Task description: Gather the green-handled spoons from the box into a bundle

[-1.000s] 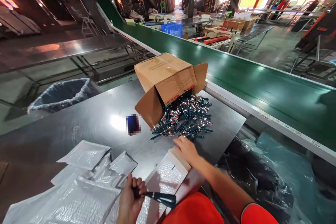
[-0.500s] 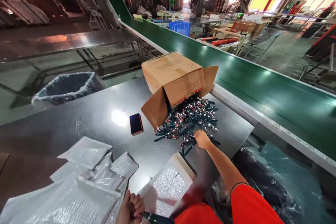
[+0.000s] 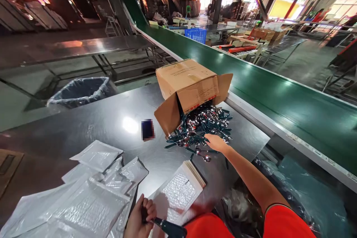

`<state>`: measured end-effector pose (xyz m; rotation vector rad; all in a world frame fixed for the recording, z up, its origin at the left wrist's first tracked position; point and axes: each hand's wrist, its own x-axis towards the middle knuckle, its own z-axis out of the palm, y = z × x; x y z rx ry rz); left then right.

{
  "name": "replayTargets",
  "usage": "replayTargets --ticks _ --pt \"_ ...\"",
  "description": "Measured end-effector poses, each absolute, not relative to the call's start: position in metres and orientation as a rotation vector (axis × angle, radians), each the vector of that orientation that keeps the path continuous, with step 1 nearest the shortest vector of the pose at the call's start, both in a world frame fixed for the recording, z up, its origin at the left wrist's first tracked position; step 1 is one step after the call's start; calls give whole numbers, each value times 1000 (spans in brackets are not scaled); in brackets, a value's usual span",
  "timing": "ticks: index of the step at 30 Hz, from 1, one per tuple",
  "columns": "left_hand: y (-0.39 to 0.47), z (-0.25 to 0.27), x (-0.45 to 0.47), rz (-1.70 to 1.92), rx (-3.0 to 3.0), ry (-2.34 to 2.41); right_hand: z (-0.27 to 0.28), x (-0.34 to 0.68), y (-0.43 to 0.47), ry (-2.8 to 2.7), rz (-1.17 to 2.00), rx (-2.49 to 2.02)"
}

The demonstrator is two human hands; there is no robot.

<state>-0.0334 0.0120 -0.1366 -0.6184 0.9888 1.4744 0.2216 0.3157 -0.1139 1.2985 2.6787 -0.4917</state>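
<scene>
A tipped cardboard box [image 3: 187, 85] spills a pile of spoons [image 3: 205, 124] with dark green handles onto the steel table [image 3: 83, 130]. My right hand [image 3: 216, 142] reaches into the near edge of the pile and touches spoons; whether it grips one I cannot tell. A loose spoon [image 3: 203, 156] lies just before it. At the bottom edge, my left hand [image 3: 141, 218] is closed around the dark green handle of an item [image 3: 169, 227]. A white bubble mailer [image 3: 180, 193] lies between my arms.
Several more white bubble mailers [image 3: 83, 200] are heaped at the near left. A dark phone [image 3: 147, 129] lies left of the box. A lined bin [image 3: 80, 91] stands beyond the table. A green conveyor belt [image 3: 264, 85] runs along the right. Plastic bags [image 3: 292, 200] sit below.
My right hand has left the mailer and reached forward into the spoon pile, drawing a few spoons toward me. My left hand still holds the green-handled item.
</scene>
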Motion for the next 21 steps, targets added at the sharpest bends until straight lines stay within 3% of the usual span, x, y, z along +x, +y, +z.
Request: replayTargets --ticks 5,11,21 --pt "11 -124 -28 1516 -724 885 -67 208 302 2676 -1028 1343" --pt "22 -101 -22 1593 -505 945 -39 180 254 2461 -1645 957" --pt "53 -60 -17 1763 201 1302 -45 138 165 2147 -1744 549"
